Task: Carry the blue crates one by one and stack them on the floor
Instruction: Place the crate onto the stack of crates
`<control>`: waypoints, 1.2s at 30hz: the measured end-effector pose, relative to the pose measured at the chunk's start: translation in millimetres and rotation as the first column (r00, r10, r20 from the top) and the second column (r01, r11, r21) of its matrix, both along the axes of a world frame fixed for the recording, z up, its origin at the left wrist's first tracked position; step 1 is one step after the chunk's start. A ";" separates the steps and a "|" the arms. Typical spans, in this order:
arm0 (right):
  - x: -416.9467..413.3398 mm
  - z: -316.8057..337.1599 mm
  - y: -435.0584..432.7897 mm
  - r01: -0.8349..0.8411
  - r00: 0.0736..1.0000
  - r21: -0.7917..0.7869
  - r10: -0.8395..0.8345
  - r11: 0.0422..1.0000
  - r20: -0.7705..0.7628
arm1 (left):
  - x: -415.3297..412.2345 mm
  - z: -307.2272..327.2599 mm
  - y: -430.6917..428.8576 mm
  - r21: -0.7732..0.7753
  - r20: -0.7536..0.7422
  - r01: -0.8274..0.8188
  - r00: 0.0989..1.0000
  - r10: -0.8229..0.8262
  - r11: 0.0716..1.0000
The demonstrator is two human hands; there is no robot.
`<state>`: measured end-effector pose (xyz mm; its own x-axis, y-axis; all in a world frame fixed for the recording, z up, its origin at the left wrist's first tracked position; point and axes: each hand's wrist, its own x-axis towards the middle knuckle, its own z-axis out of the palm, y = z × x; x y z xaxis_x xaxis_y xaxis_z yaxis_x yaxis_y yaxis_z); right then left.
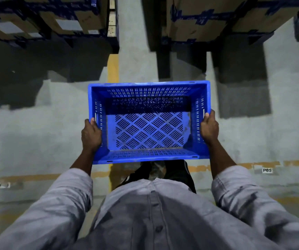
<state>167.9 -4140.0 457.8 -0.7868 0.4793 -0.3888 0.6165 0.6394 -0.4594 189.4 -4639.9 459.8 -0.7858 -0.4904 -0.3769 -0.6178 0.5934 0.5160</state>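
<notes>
An empty blue crate (148, 87) with perforated walls and a slotted bottom hangs in front of my waist, open side up, above the grey concrete floor. My left hand (91, 135) grips its left short wall, thumb over the rim. On the opposite short wall, my right hand (209, 129) holds on the same way. No other blue crate or stack shows in this view.
Taped cardboard boxes (208, 17) on pallets stand ahead at the right, and more boxes (42, 17) at the left, with a narrow aisle between. A yellow floor line (113, 67) runs forward. Orange floor tape and a "P05" label (267, 170) cross near my feet.
</notes>
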 end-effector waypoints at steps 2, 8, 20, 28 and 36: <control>2.3 -1.9 -4.8 0.004 1.000 0.005 -0.004 1.000 0.002 | -7.9 -1.9 -5.5 -0.020 -0.011 0.014 1.000 -0.014 1.000; 4.0 -5.3 -6.0 0.002 1.000 0.037 -0.001 0.999 -0.023 | -14.4 -8.2 -9.2 -0.048 -0.022 0.038 0.999 -0.039 0.998; 9.4 -5.7 5.1 0.095 0.994 -0.122 -0.101 0.988 -0.041 | -10.6 -19.2 -16.7 0.027 -0.048 0.019 0.999 -0.017 0.999; 117.0 8.1 -11.2 0.053 0.996 0.067 -0.058 0.996 0.067 | 79.2 -42.8 -24.4 -0.199 -0.006 0.257 0.965 -0.264 0.946; 152.3 26.4 -8.2 0.032 0.999 -0.025 -0.032 0.999 -0.024 | 135.7 -26.6 1.6 -0.131 0.017 0.343 0.939 -0.344 0.930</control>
